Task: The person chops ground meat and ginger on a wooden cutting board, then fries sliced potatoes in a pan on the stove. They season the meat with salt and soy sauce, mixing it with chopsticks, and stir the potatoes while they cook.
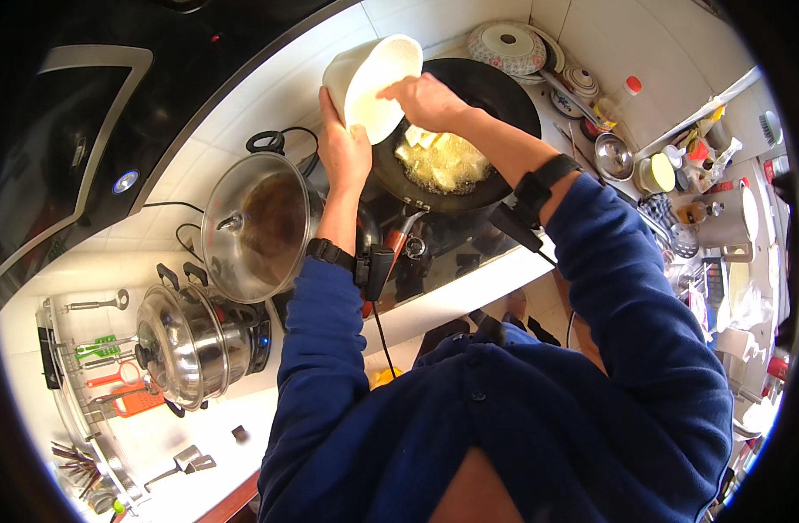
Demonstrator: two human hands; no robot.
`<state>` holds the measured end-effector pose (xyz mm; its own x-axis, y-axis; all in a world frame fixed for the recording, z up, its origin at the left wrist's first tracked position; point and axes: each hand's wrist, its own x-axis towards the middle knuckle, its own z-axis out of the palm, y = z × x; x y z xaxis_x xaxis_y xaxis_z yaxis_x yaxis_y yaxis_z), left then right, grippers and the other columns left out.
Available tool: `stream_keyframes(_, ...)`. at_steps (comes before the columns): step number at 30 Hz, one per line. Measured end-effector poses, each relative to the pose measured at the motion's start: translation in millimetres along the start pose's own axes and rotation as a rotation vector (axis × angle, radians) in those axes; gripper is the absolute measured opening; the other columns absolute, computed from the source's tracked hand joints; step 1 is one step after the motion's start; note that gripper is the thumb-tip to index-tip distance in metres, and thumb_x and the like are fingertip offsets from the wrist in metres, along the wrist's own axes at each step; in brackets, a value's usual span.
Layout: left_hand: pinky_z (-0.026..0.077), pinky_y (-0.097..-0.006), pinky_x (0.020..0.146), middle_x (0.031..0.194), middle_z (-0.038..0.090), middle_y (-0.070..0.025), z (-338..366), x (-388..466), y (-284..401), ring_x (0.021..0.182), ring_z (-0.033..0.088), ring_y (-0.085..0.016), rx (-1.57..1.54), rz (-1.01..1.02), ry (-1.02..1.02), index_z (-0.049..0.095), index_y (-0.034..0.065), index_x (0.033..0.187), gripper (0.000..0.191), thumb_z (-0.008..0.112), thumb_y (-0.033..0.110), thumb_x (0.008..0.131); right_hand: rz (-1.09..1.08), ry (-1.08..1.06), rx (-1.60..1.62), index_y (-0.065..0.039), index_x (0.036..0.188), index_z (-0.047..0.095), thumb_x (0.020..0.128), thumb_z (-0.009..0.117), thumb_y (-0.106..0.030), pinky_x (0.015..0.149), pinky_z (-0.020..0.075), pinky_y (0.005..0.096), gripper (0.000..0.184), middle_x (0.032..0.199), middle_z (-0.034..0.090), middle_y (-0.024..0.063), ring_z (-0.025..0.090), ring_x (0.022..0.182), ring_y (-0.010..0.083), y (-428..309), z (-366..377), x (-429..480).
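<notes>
My left hand (347,153) grips a white bowl (354,72) from its near side and holds it tilted over a black wok (514,104). At the bowl's mouth is my right hand (432,104), its fingertips reaching inside; whether they hold anything cannot be made out. Below the bowl, pale yellow chunks of food (445,163) lie in bubbling oil in the middle of the wok. The wok's reddish-brown handle (394,242) points toward me, over a black cooktop (448,252).
Left of the wok stands a large pan with a glass lid (269,235), then a steel steamer pot (190,343). Utensils hang on a wall rack (89,359). Behind and right are a floral lidded dish (507,49), a bottle with a red cap (618,104) and a steel bowl (613,157).
</notes>
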<state>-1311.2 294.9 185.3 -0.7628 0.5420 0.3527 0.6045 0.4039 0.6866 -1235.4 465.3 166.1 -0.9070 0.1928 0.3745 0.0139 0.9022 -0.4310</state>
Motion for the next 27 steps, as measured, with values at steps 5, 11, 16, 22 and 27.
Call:
stream_keyframes(5,0.061,-0.0395,0.063,0.120,0.058,-0.0292,-15,-11,9,0.091,0.070,-0.037,-0.414,-0.173,0.049,0.025,-0.0009,0.148,0.069,0.046,-0.006,0.083,0.201,0.303,0.325,-0.008,0.119,0.066,0.094,0.055,-0.011,0.089,0.0525,0.0358,0.028,0.110,0.070,0.0129,0.068,0.100,0.0282,-9,-54,-46)
stream_keyframes(11,0.060,-0.0346,0.057,0.097,0.066,-0.0174,-38,-40,35,0.068,0.068,-0.024,-0.936,-0.396,-0.101,0.050,-0.0039,0.125,0.039,0.045,0.002,0.087,0.455,0.404,0.478,-0.002,0.121,0.064,0.095,0.061,-0.013,0.079,0.0508,0.0276,0.028,0.102,0.071,0.0087,0.064,0.089,0.0125,-1,-117,-209)
stream_keyframes(16,0.061,-0.0367,0.067,0.100,0.066,-0.0203,-31,-104,94,0.076,0.069,-0.029,-1.013,-0.485,-0.260,0.053,-0.0080,0.121,0.039,0.049,0.005,0.084,0.691,0.487,0.405,-0.002,0.110,0.069,0.088,0.067,-0.008,0.066,0.0482,0.0285,0.023,0.086,0.065,0.0065,0.057,0.071,0.0117,6,-82,-390)
stream_keyframes(22,0.061,-0.0348,0.058,0.094,0.065,-0.0230,10,-216,163,0.068,0.069,-0.028,-1.027,-0.725,-0.514,0.051,-0.0117,0.119,0.038,0.050,0.003,0.083,1.013,0.338,0.368,-0.001,0.107,0.069,0.079,0.069,-0.002,0.066,0.0497,0.0279,0.029,0.076,0.061,0.0064,0.058,0.067,0.0130,-36,-106,-500)
stream_keyframes(27,0.063,-0.0380,0.063,0.094,0.068,-0.0237,106,-291,152,0.073,0.071,-0.031,-1.044,-0.926,-0.873,0.054,-0.0123,0.118,0.035,0.050,0.006,0.088,1.005,0.323,0.431,0.002,0.103,0.069,0.079,0.071,-0.003,0.065,0.0514,0.0289,0.025,0.077,0.066,0.0097,0.063,0.066,0.0148,-56,-133,-554)
